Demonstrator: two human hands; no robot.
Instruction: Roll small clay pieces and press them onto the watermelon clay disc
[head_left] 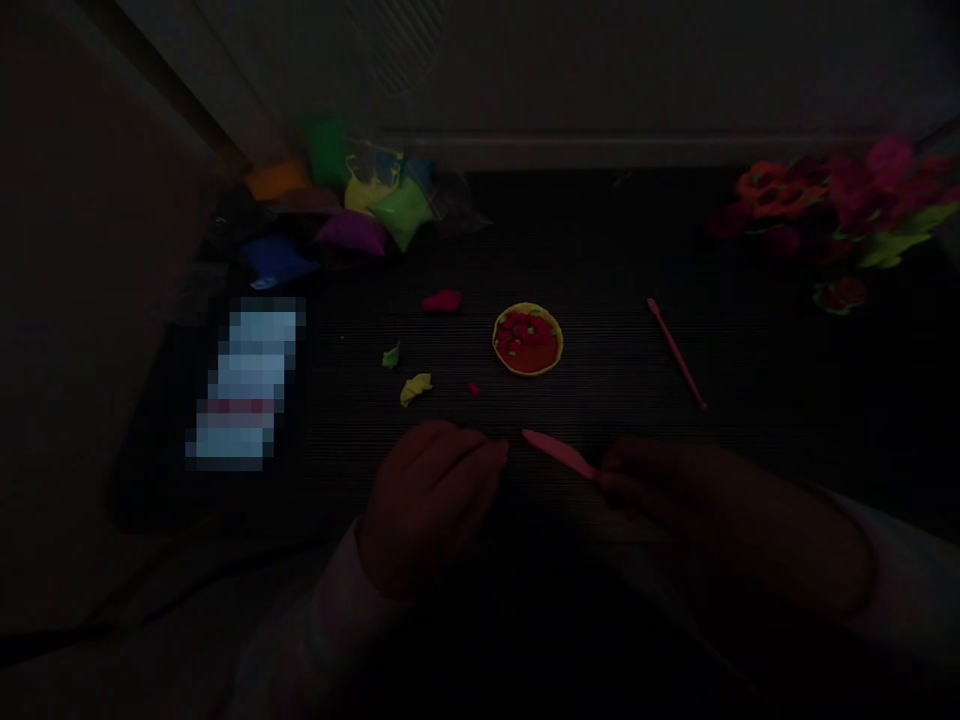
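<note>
The scene is very dark. My right hand point(675, 495) is closed on a pink plastic knife-shaped tool point(561, 452) whose blade points left toward my left hand point(431, 495). My left hand's fingers are curled together near the blade tip; whether they hold anything is hidden. Beyond the hands lies a small round clay disc point(527, 339) with a yellow rim and red pieces on top. A tiny red bit point(473, 388), a yellow lump point(415, 388), a green scrap point(391, 355) and a red lump point(442, 301) lie left of the disc.
A second thin pink stick tool point(676, 353) lies right of the disc. Several coloured clay bags point(352, 205) are piled at the back left. Clay flowers point(832, 210) sit at the back right. A lit, blurred screen point(247, 385) lies at the left on the dark table point(600, 250).
</note>
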